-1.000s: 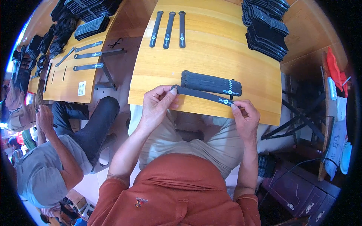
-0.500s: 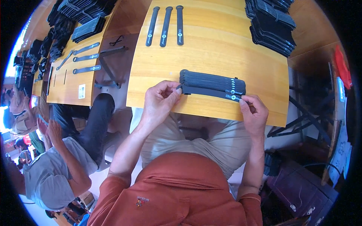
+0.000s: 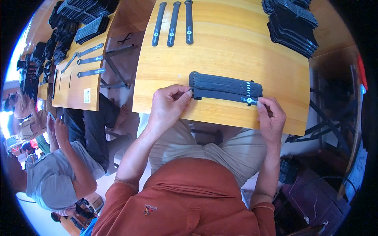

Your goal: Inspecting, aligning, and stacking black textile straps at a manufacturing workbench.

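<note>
On the yellow wooden surface (image 3: 236,51) near its front edge, seen from the head camera, lies a row of overlapping flat black straps with small round white-ringed studs (image 3: 226,87). Left hand (image 3: 167,106) pinches the nearest strap's left end; right hand (image 3: 271,118) pinches its right end by the stud. Three more black straps (image 3: 172,23) lie well apart at the far edge.

Bright, even daylight fills the scene, strongest at the far left edge, where the picture washes out to white. The wooden worktop (image 3: 236,55) shows a soft sheen and faint shadows. Fisheye distortion bends its straight edges, black corners frame the view, and focus stays sharp centrally.
</note>
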The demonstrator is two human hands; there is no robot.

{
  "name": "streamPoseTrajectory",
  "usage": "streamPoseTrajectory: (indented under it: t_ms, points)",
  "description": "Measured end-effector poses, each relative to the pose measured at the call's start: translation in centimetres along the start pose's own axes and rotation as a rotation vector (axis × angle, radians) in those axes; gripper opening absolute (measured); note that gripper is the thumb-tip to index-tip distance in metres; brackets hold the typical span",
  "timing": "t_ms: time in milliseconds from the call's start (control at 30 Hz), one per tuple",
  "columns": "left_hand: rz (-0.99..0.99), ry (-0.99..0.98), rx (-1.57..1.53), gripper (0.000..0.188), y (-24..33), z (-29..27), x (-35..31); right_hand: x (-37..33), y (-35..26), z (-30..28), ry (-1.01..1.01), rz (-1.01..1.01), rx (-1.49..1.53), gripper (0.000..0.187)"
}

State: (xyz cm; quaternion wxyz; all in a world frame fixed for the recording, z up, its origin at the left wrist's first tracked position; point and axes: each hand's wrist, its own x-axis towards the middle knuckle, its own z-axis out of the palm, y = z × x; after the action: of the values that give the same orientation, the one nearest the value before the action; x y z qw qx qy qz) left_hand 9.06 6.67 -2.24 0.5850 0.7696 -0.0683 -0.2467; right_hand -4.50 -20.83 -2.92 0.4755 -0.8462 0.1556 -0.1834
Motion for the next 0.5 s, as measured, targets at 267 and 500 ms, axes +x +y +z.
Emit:
streamPoseTrajectory:
  t_ms: [267,500]
  points:
    - [-0.049,0.02,0.046,0.014,0.14,0.01,0.42,-0.08,0.22,0.42,0.038,0.04,0.043,0.011]
    - [-0.086,0.033,0.042,0.012,0.14,0.05,0.55,0.1,0.07,0.42,0.039,0.023,-0.045,0.011]
